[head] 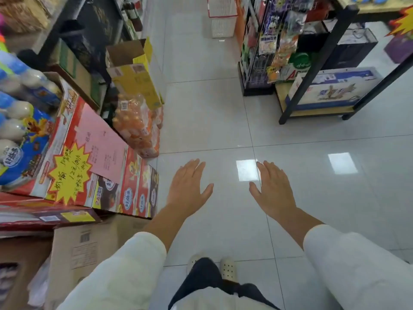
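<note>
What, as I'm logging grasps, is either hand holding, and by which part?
Nothing is held. The left hand and the right hand are both open, fingers straight, above the floor tiles, touching nothing.

Red cartons (131,186) — stacked, upright

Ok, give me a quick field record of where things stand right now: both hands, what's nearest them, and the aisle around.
place: shop aisle, pale tiled floor
left hand: fingers straight, palm down, holds nothing
right hand: fingers straight, palm down, holds nothing
nearest thing: stack of red cartons, left of the left hand, untouched
on the cartons: pink sheet, yellow starburst price tag
beyond them: pack of orange bottles
far up the aisle: white basket on the floor
right side: black-framed shelf
</note>
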Demonstrator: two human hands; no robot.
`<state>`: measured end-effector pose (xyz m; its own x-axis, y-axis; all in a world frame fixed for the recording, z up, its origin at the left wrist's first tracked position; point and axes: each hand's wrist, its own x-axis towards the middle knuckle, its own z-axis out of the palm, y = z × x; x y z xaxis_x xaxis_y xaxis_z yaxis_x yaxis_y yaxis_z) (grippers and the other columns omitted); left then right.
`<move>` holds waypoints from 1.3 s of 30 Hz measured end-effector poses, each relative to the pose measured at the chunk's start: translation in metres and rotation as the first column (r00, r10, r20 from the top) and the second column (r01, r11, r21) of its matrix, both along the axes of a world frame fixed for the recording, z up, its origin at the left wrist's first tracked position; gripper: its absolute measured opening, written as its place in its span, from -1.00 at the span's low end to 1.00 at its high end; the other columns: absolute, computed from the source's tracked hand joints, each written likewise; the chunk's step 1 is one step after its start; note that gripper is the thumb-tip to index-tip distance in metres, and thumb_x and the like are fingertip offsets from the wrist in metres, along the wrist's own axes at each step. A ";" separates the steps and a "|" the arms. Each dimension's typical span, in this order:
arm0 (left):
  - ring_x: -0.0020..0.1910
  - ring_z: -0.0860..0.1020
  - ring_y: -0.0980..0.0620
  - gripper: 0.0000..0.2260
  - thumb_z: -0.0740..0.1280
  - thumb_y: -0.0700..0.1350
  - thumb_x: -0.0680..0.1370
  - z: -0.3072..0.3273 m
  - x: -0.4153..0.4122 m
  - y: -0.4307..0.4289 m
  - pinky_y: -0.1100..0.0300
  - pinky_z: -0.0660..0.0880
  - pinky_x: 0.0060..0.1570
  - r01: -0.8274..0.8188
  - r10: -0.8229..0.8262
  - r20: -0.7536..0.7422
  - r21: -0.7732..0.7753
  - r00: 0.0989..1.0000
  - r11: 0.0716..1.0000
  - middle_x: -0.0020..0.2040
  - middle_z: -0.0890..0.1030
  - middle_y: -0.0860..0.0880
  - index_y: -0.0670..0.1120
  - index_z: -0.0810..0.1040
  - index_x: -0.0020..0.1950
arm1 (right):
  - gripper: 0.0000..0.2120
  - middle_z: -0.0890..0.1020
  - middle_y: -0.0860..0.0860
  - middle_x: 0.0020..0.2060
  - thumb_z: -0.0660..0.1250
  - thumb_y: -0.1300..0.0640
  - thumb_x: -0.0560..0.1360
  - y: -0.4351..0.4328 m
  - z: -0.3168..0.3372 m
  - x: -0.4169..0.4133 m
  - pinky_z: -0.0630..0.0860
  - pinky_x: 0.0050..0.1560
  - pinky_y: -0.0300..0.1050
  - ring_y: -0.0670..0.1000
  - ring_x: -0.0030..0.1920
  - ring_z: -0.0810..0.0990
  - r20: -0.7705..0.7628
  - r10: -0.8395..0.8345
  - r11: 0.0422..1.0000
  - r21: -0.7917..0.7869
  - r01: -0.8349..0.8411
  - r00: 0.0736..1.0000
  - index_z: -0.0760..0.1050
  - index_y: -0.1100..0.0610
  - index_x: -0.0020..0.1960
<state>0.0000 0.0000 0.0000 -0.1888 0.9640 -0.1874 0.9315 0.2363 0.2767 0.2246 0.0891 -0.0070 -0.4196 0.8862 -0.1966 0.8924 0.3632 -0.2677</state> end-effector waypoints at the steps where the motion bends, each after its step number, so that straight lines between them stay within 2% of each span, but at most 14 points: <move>1: 0.59 0.01 0.01 -0.40 0.11 0.18 0.64 -0.002 -0.003 0.008 0.10 -0.10 0.54 0.007 -0.007 -0.004 0.004 1.000 1.000 0.61 0.09 -0.03 -0.05 0.07 0.60 | -0.42 0.28 0.12 0.49 0.20 -0.03 0.59 0.009 -0.001 -0.003 0.01 0.53 0.03 0.11 0.53 0.14 -0.011 -0.003 1.000 -0.002 0.003 1.000 0.19 0.16 0.53; 6: 0.58 0.09 -0.02 -0.41 0.18 0.17 0.62 -0.014 -0.037 0.066 0.04 0.01 0.56 -0.010 0.008 0.043 0.057 0.999 0.998 0.59 0.18 -0.06 -0.07 0.17 0.57 | -0.43 0.29 0.10 0.49 0.20 -0.03 0.60 0.070 0.000 -0.034 0.03 0.53 0.03 0.11 0.52 0.16 0.003 0.014 1.000 -0.015 -0.014 1.000 0.18 0.14 0.53; 12: 0.56 0.15 -0.07 -0.42 0.21 0.15 0.60 -0.018 -0.112 0.179 -0.02 0.09 0.54 -0.021 0.013 0.066 0.121 0.998 0.992 0.56 0.24 -0.09 -0.09 0.23 0.55 | -0.43 0.22 0.06 0.52 0.13 -0.09 0.62 0.180 0.002 -0.101 0.05 0.53 0.01 0.09 0.53 0.14 0.036 0.001 1.000 0.000 -0.001 0.999 0.10 0.09 0.56; 19: 0.51 0.26 -0.11 -0.41 0.19 0.17 0.56 -0.005 -0.205 0.322 -0.03 0.16 0.49 -0.015 0.011 0.034 0.137 0.999 0.991 0.50 0.36 -0.14 -0.14 0.33 0.50 | -0.45 0.29 0.07 0.48 0.14 -0.08 0.61 0.318 0.016 -0.188 0.15 0.48 0.01 0.09 0.48 0.23 0.008 -0.004 1.000 0.015 0.004 1.000 0.17 0.11 0.53; 23: 0.53 0.22 -0.09 -0.42 0.25 0.14 0.60 -0.004 -0.247 0.412 0.01 0.08 0.51 0.001 -0.002 0.005 0.146 1.000 0.989 0.53 0.30 -0.11 -0.12 0.28 0.53 | -0.43 0.30 0.09 0.47 0.15 -0.09 0.61 0.411 0.018 -0.228 0.15 0.47 0.00 0.11 0.48 0.24 0.037 0.008 0.999 0.050 -0.009 0.999 0.18 0.15 0.52; 28: 0.55 0.18 -0.07 -0.37 0.09 0.22 0.56 0.000 -0.297 0.521 0.02 0.06 0.52 -0.078 0.073 0.047 0.138 0.996 0.987 0.55 0.26 -0.10 -0.11 0.26 0.54 | -0.40 0.30 0.11 0.48 0.19 -0.07 0.59 0.538 0.017 -0.289 0.13 0.48 -0.02 0.11 0.49 0.22 0.034 0.084 0.995 0.048 -0.086 0.996 0.16 0.17 0.53; 30: 0.56 0.14 -0.05 -0.40 0.16 0.18 0.60 0.006 -0.321 0.564 0.04 0.06 0.53 -0.106 0.101 0.051 0.124 0.994 0.987 0.57 0.23 -0.08 -0.10 0.23 0.55 | -0.40 0.29 0.12 0.48 0.19 -0.06 0.59 0.589 0.023 -0.317 0.11 0.48 -0.02 0.12 0.49 0.20 0.057 0.127 0.990 0.057 -0.131 0.990 0.15 0.19 0.53; 32: 0.56 0.14 -0.04 -0.41 0.21 0.16 0.60 0.009 -0.347 0.603 0.04 0.08 0.53 -0.145 0.140 0.046 0.124 0.989 0.982 0.57 0.22 -0.07 -0.09 0.23 0.55 | -0.42 0.36 0.16 0.41 0.23 -0.04 0.58 0.639 0.028 -0.345 0.16 0.44 -0.01 0.15 0.44 0.27 0.093 0.149 0.985 0.071 -0.156 0.984 0.22 0.22 0.49; 37: 0.53 0.22 -0.08 -0.40 0.19 0.17 0.57 0.011 -0.422 0.699 -0.01 0.18 0.50 -0.174 0.172 0.031 0.137 0.985 0.975 0.54 0.29 -0.11 -0.11 0.29 0.52 | -0.46 0.53 0.23 0.22 0.41 0.07 0.47 0.751 0.025 -0.422 0.40 0.28 0.14 0.26 0.26 0.49 -0.017 0.174 0.978 0.122 -0.170 0.985 0.42 0.32 0.35; 39: 0.52 0.24 -0.10 -0.41 0.22 0.16 0.56 0.009 -0.459 0.744 -0.01 0.19 0.49 -0.190 0.187 0.033 0.147 0.982 0.971 0.52 0.31 -0.12 -0.12 0.31 0.51 | -0.46 0.56 0.25 0.19 0.45 0.10 0.44 0.799 0.021 -0.459 0.44 0.23 0.16 0.27 0.21 0.52 -0.030 0.169 0.978 0.133 -0.163 0.985 0.44 0.34 0.32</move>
<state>-0.4592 0.7444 0.0089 -0.3680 0.9285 -0.0495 0.8684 0.3622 0.3386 -0.2349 0.8876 0.0135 -0.5683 0.8203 -0.0643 0.8060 0.5392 -0.2441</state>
